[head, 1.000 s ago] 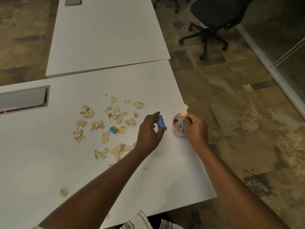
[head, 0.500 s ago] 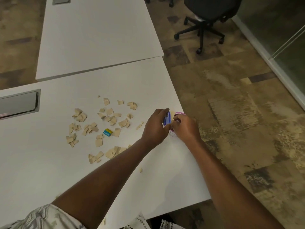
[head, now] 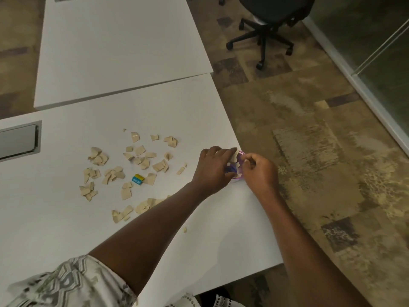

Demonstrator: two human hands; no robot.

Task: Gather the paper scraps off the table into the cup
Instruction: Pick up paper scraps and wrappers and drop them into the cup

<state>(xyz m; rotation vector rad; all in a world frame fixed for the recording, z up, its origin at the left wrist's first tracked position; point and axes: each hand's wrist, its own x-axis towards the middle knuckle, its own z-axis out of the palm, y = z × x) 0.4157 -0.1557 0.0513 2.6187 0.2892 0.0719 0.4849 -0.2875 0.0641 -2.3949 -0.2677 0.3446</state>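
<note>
A small pink and purple cup [head: 240,176] stands near the table's right edge, mostly hidden between my two hands, with pale scraps showing at its mouth. My left hand [head: 213,168] reaches over the cup from the left with fingers stretched across its top, and a small blue object [head: 230,169] shows under them. My right hand [head: 260,171] is curled against the cup's right side; what its fingers pinch is hidden. Several tan paper scraps [head: 141,161] lie scattered on the white table [head: 66,218] to the left of the cup.
A small blue and yellow block [head: 137,179] lies among the scraps. A grey cable hatch [head: 18,140] is set into the table at the far left. A second white table [head: 115,47] adjoins behind. A black office chair [head: 265,23] stands on the carpet beyond.
My right hand has come down from holding a scrap above the cup to its right side. My left hand moved right with the blue object until it covers the cup.
</note>
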